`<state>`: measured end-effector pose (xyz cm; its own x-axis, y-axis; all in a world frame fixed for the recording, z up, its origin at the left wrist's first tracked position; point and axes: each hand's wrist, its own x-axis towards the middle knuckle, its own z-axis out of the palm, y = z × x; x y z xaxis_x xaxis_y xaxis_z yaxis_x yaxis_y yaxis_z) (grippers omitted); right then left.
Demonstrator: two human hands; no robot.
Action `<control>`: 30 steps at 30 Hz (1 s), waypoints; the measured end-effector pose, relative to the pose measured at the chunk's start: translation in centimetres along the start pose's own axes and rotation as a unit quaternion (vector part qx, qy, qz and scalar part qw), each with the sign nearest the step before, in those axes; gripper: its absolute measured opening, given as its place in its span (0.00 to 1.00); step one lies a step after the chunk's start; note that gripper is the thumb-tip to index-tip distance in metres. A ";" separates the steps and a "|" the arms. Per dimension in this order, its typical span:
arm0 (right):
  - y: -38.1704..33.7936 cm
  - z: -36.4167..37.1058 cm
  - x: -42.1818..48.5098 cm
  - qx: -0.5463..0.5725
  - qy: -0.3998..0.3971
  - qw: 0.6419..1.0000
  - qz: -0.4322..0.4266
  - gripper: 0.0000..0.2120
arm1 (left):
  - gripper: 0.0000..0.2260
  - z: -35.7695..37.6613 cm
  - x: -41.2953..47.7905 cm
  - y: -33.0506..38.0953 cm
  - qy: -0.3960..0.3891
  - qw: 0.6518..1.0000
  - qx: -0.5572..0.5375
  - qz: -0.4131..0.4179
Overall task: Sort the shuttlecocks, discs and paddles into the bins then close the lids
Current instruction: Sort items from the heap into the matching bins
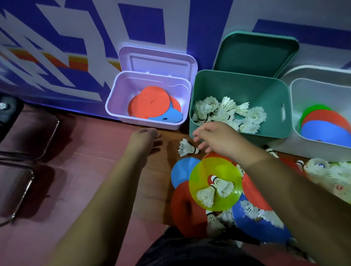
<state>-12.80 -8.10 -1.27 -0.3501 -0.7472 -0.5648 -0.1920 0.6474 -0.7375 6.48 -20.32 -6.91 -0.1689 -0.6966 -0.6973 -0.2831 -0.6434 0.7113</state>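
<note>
Three bins sit along the wall on the floor point(111, 155). The lilac bin point(146, 124) has orange and blue discs point(151, 103) lying flat in it, and its lid point(158, 59) is flipped up at the back. The green bin point(248, 82) holds a heap of white feathered shuttlecocks point(227, 111), with its green lid point(255, 52) propped against the wall behind it. The white bin point(318, 94) has green, red and blue discs stacked in it. The right hand point(216, 139) hovers just in front of the green bin, fingers loosely spread and holding nothing, right above a loose shuttlecock point(186, 148) lying on its side on the floor. The left hand point(146, 138) is down near the floor in front of the lilac bin. It's dim and a bit blurry, but its fingers look stretched out and empty. Closer in there's a messy pile: a see-through yellow-green disc point(204, 171) with two shuttlecocks point(222, 185) on top, red and blue discs under it, and more shuttlecocks scattered off to the right.
</note>
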 end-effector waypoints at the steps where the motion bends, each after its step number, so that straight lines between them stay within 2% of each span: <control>1: 0.7 -0.2 -0.2 0.001 0.000 1.000 0.006 0.10 | 0.04 0.4 -0.6 -1.1 -0.012 0.999 0.035 0.000; 7: 5.4 -1.1 -2.0 -0.042 0.000 0.999 0.023 0.10 | 0.08 2.9 -3.1 -7.9 -0.071 0.963 0.258 0.035; 11: 9.5 -2.0 -3.4 -0.109 0.008 0.994 0.022 0.10 | 0.13 4.0 -4.5 -11.6 -0.041 0.929 0.363 0.054; 13: 11.6 -2.4 -4.0 -0.156 -0.001 0.988 0.025 0.09 | 0.13 4.4 -5.6 -12.9 0.003 0.912 0.396 0.108; 16: 14.6 -2.5 -4.9 -0.236 -0.038 0.971 0.022 0.20 | 0.12 5.4 -7.4 -14.5 0.034 0.889 0.398 0.224; 19: 17.1 -2.0 -5.5 -0.323 -0.063 0.944 -0.014 0.26 | 0.19 7.1 -9.1 -15.8 -0.033 0.849 0.459 0.260; 23: 18.3 -1.5 -5.4 -0.398 -0.039 0.915 -0.063 0.24 | 0.24 8.8 -9.8 -17.6 -0.091 0.797 0.539 0.257; 27: 18.7 -1.0 -5.3 -0.465 -0.017 0.882 -0.079 0.16 | 0.19 9.6 -10.1 -18.7 -0.062 0.779 0.575 0.243; 30: 19.1 -0.7 -5.5 -0.474 0.004 0.876 -0.091 0.09 | 0.14 10.1 -10.5 -19.0 -0.034 0.764 0.592 0.254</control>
<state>-15.18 8.47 -12.02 -0.2412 -0.8523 -0.4642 -0.9185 0.3549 -0.1744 4.13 2.41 -14.04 -0.5791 -0.7165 -0.3890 -0.8130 0.4720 0.3409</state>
